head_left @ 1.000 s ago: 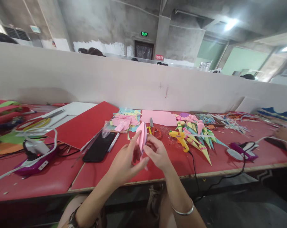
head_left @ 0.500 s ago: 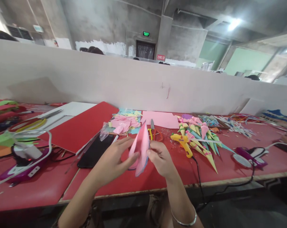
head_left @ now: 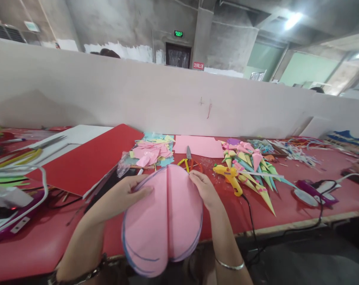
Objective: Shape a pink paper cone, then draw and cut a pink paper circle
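Observation:
A pink paper cutout (head_left: 149, 221) with rounded lobes and blue pen lines along its edges is spread out before me, a crease running down its middle. On its upper left edge my left hand (head_left: 130, 196) grips the paper, thumb on the front. My right hand (head_left: 203, 186) pinches the upper right edge between thumb and fingers. Just beyond the paper lie scissors (head_left: 189, 154) with yellow and red handles, partly covered by it. To the right of my right hand a yellow glue gun (head_left: 230, 178) rests on the red table.
Pink, yellow and blue paper scraps (head_left: 152, 150) are heaped behind, beside a pink sheet (head_left: 198, 146). Paper cones (head_left: 256, 168) lie right of the glue gun. Red board (head_left: 90, 158) lies left. Purple power strips (head_left: 316, 194) with cords sit at both sides. A white partition (head_left: 155, 99) stands behind.
The pink paper was folded and seen nearly edge-on; now it is opened out flat toward me. My hands have moved apart along its upper edge. The view has shifted slightly.

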`<state>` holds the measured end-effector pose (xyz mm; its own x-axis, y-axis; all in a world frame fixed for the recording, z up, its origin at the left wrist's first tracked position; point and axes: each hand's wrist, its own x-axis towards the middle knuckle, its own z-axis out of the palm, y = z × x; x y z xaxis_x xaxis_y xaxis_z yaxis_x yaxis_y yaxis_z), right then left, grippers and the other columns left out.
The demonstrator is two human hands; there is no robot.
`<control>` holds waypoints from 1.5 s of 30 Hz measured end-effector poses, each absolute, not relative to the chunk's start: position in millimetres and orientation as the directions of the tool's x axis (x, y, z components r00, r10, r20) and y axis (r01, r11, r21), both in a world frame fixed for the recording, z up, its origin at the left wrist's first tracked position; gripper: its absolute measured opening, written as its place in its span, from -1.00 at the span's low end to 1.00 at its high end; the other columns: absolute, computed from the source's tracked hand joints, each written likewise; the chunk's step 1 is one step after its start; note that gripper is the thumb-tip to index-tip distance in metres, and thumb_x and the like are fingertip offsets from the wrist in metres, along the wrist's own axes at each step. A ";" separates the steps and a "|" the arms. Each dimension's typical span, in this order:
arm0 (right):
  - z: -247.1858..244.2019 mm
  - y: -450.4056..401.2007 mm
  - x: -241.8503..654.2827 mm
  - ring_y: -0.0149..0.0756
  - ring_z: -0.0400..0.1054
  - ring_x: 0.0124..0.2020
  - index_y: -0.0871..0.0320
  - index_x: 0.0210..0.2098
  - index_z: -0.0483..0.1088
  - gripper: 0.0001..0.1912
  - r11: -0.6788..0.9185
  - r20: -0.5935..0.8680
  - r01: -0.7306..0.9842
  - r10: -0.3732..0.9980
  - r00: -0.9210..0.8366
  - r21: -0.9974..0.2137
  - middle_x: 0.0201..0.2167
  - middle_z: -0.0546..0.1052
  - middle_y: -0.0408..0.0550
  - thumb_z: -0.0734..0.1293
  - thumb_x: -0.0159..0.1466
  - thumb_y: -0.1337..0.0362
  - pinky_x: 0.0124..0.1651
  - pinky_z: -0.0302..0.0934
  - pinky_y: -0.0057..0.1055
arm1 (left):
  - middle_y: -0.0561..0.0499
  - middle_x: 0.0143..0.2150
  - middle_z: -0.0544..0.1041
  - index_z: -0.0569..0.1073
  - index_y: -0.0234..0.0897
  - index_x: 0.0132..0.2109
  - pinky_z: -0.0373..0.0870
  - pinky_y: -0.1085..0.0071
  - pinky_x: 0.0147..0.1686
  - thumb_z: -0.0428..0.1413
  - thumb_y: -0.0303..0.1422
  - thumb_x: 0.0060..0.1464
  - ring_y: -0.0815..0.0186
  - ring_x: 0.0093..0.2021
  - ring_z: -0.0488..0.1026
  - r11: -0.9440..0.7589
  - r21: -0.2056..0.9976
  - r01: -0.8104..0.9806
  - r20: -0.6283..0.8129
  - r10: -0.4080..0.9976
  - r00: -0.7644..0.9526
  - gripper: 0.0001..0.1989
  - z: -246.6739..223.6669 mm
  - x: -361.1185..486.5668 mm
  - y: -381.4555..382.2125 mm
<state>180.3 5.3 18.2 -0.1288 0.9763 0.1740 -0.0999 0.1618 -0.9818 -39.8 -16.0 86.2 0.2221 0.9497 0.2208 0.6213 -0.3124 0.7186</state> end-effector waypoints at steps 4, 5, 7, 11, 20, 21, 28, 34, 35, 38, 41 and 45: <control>14.6 6.5 179.9 -0.48 -0.05 -0.55 0.17 -0.55 0.15 -0.69 0.244 0.243 -0.016 0.956 -0.162 -0.970 -0.59 0.08 -0.23 0.20 0.17 0.09 -0.50 -0.10 -0.53 | 0.01 -0.18 0.56 0.45 -0.19 -0.06 0.42 0.40 -0.27 0.05 -0.10 -0.09 0.19 -0.21 0.47 -0.319 0.678 0.663 0.101 0.933 0.345 -0.55 71.8 -37.7 -6.4; 14.4 5.3 180.3 -0.48 -0.06 -0.56 0.17 -0.55 0.15 -0.69 0.249 0.249 -0.024 0.951 -0.183 -0.968 -0.59 0.09 -0.24 0.20 0.18 0.08 -0.51 -0.10 -0.53 | -0.01 -0.08 0.52 0.39 -0.19 0.01 0.39 0.40 -0.20 0.04 -0.10 -0.08 0.20 -0.14 0.45 -0.308 0.660 0.685 0.100 0.940 0.326 -0.51 69.5 -36.5 -4.3; 14.1 2.9 181.1 -0.49 -0.06 -0.57 0.17 -0.55 0.16 -0.68 0.255 0.260 -0.051 0.940 -0.220 -0.966 -0.59 0.10 -0.24 0.20 0.18 0.07 -0.52 -0.11 -0.54 | -0.05 0.02 0.46 0.31 -0.21 0.09 0.35 0.39 -0.12 0.02 -0.09 -0.05 0.20 -0.07 0.42 -0.282 0.628 0.725 0.093 0.952 0.291 -0.45 66.1 -33.5 -1.3; 12.5 0.9 178.9 -0.49 -0.05 -0.57 0.17 -0.54 0.18 -0.67 0.268 0.284 -0.099 0.931 -0.228 -0.958 -0.59 0.10 -0.23 0.21 0.17 0.05 -0.52 -0.10 -0.55 | -0.06 -0.05 0.50 0.32 -0.24 0.07 0.36 0.36 -0.15 -0.05 -0.12 0.00 0.18 -0.10 0.44 -0.282 0.569 0.772 0.096 0.956 0.278 -0.49 62.3 -24.4 1.2; 10.4 2.2 173.7 -0.47 -0.01 -0.56 0.17 -0.52 0.21 -0.70 0.257 0.265 -0.065 0.944 -0.194 -0.964 -0.59 0.13 -0.22 0.21 0.17 0.07 -0.51 -0.09 -0.54 | -0.09 -0.27 0.55 0.38 -0.26 -0.22 0.29 0.36 -0.31 -0.27 -0.39 0.05 0.18 -0.25 0.47 -0.290 0.360 0.887 0.237 0.948 0.214 -0.66 55.4 1.7 9.1; 10.1 2.4 174.7 -0.47 -0.02 -0.56 0.16 -0.53 0.20 -0.69 0.248 0.254 -0.053 0.952 -0.172 -0.967 -0.59 0.12 -0.22 0.21 0.16 0.06 -0.52 -0.09 -0.54 | -0.09 -0.29 0.54 0.37 -0.26 -0.23 0.28 0.37 -0.35 -0.28 -0.38 0.06 0.18 -0.26 0.47 -0.254 0.360 0.898 0.266 0.950 0.163 -0.66 55.8 3.0 9.0; 7.4 4.6 175.2 -0.48 -0.06 -0.56 0.17 -0.58 0.15 -0.67 0.240 0.240 -0.003 0.969 -0.064 -0.971 -0.61 0.09 -0.23 0.21 0.14 0.06 -0.54 -0.12 -0.54 | 0.06 -0.43 0.53 0.44 -0.26 -0.34 0.24 0.48 -0.42 -0.16 -0.15 0.06 0.27 -0.38 0.43 -0.264 0.602 0.754 0.338 0.939 0.059 -0.64 58.0 -2.2 12.5; 7.7 3.2 174.3 -0.49 -0.07 -0.59 0.17 -0.60 0.15 -0.67 0.239 0.239 -0.003 0.966 -0.097 -0.971 -0.64 0.07 -0.24 0.21 0.14 0.08 -0.56 -0.16 -0.53 | 0.06 -0.34 0.57 0.51 -0.29 -0.36 0.31 0.46 -0.33 -0.02 -0.13 -0.03 0.21 -0.25 0.43 -0.244 0.777 0.581 0.286 0.958 0.019 -0.66 51.4 -9.0 20.1; 8.1 2.4 174.5 -0.49 -0.08 -0.59 0.17 -0.61 0.13 -0.67 0.241 0.240 -0.007 0.964 -0.115 -0.971 -0.65 0.06 -0.25 0.21 0.14 0.08 -0.56 -0.17 -0.53 | 0.06 -0.35 0.57 0.52 -0.28 -0.38 0.31 0.46 -0.33 -0.01 -0.12 -0.04 0.21 -0.25 0.43 -0.233 0.790 0.567 0.278 0.960 0.007 -0.66 51.2 -9.0 19.9; 9.9 -0.4 173.9 -0.51 -0.11 -0.60 0.16 -0.64 0.07 -0.64 0.253 0.251 -0.010 0.953 -0.166 -0.967 -0.65 0.02 -0.26 0.21 0.14 0.09 -0.56 -0.19 -0.52 | 0.07 -0.38 0.56 0.51 -0.27 -0.45 0.32 0.45 -0.33 0.00 -0.11 -0.05 0.21 -0.26 0.43 -0.206 0.812 0.546 0.265 0.964 -0.030 -0.66 52.2 -7.8 16.4; 11.8 -3.0 171.0 -0.51 -0.14 -0.61 0.15 -0.66 0.02 -0.61 0.269 0.266 -0.010 0.945 -0.192 -0.963 -0.66 -0.01 -0.26 0.20 0.14 0.08 -0.57 -0.20 -0.51 | 0.08 -0.42 0.56 0.50 -0.27 -0.49 0.33 0.45 -0.31 0.01 -0.13 -0.06 0.19 -0.24 0.43 -0.182 0.827 0.531 0.271 0.958 -0.094 -0.68 54.0 -5.8 11.4; 12.9 -4.7 166.3 -0.52 -0.15 -0.61 0.15 -0.66 0.00 -0.62 0.267 0.263 -0.016 0.933 -0.248 -0.964 -0.66 -0.03 -0.26 0.20 0.15 0.12 -0.58 -0.23 -0.51 | 0.07 -0.41 0.56 0.50 -0.26 -0.50 0.34 0.42 -0.27 0.02 -0.16 -0.08 0.18 -0.23 0.43 -0.158 0.852 0.499 0.280 0.943 -0.179 -0.70 55.3 -4.8 8.0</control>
<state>166.3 -4.7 12.9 -0.2478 0.9326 0.2626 -0.0164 0.2670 -0.9636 -4.8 8.0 55.3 -0.1794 0.9432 0.2797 0.4993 -0.1577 0.8519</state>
